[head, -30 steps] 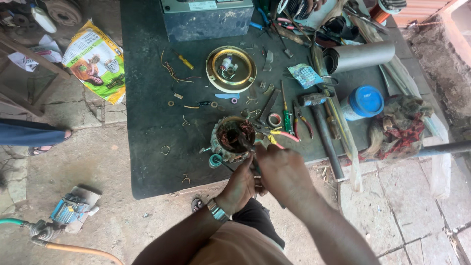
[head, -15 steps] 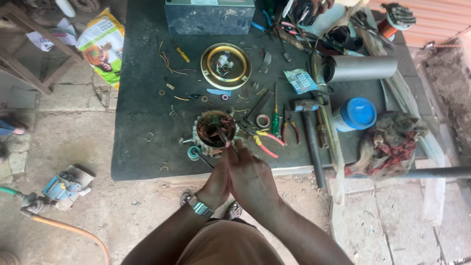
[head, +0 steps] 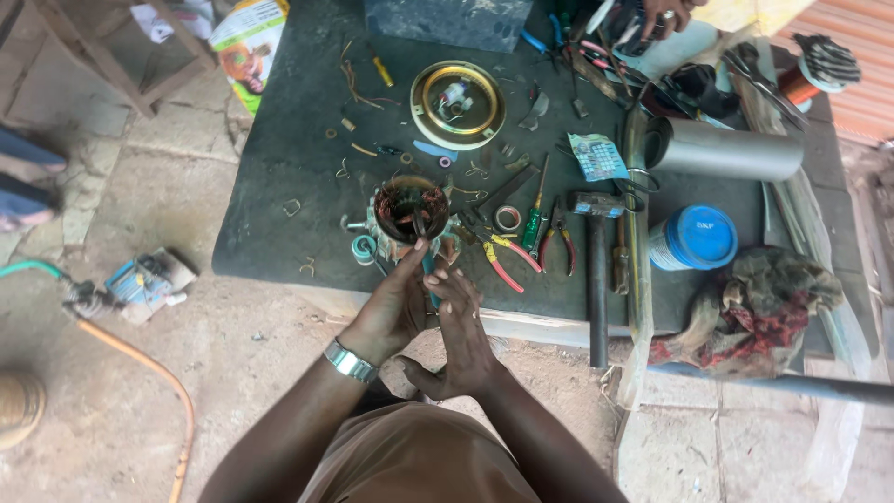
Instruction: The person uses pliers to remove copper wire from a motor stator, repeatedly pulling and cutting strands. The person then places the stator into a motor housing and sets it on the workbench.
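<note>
Left hand (head: 391,307) fingers pinch thin tool poking into motor stator (head: 410,210) at tabletop (head: 279,186) edge; right hand (head: 461,326) fingers half-curled, grip unclear.

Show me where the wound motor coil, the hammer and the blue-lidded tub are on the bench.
wound motor coil (head: 410,209), head view, on its dark copper windings.
hammer (head: 596,279), head view, on its dark handle.
blue-lidded tub (head: 700,237), head view, on the blue lid.

**Packages and labels around the bench**

At eleven o'clock, off the table's far left corner, lies a glossy bag (head: 250,42), green, yellow and orange. Near one o'clock sits a small pale-blue printed packet (head: 598,156). At three o'clock stands a round tub (head: 691,239) with a blue lid and white label. At nine o'clock, on the ground, lies a crumpled blue carton (head: 146,282).
</note>
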